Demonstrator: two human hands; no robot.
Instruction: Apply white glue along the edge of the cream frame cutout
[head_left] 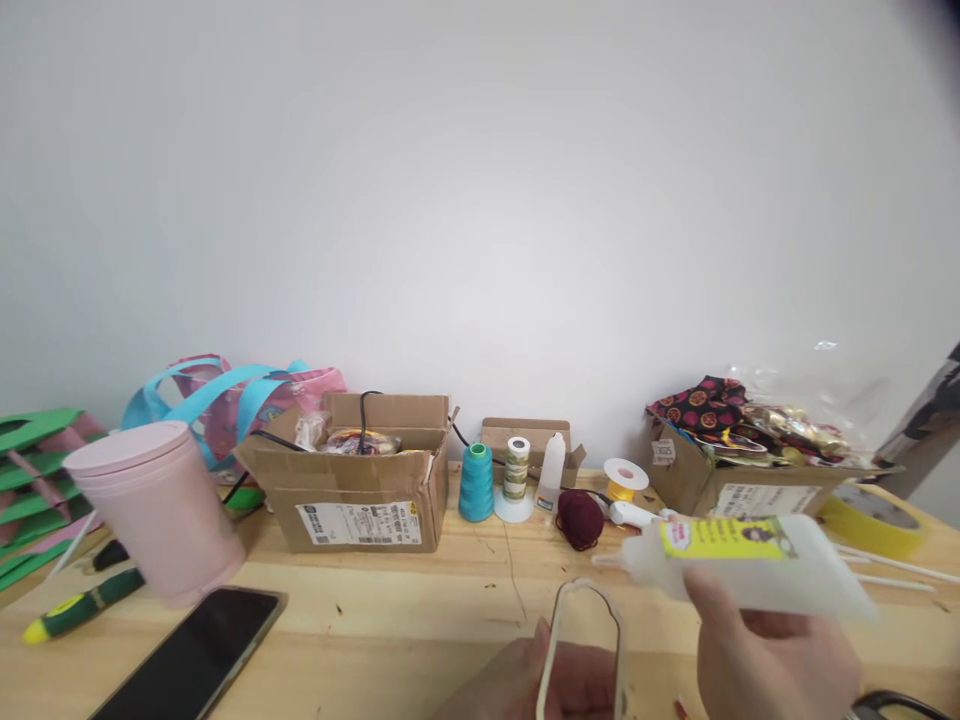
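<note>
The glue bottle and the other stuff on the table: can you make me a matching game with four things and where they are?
Things:
1. glue bottle
2. phone
3. teal thread cone
4. pink tub

Places or states:
A. lying flat, screen dark, at the near left of the table
B. held sideways in the right hand, nozzle pointing left
C. standing beside the cardboard box, on its right
D. tipped over on the left, near the green-handled tool

Pairs: 1-B, 2-A, 3-C, 4-D
</note>
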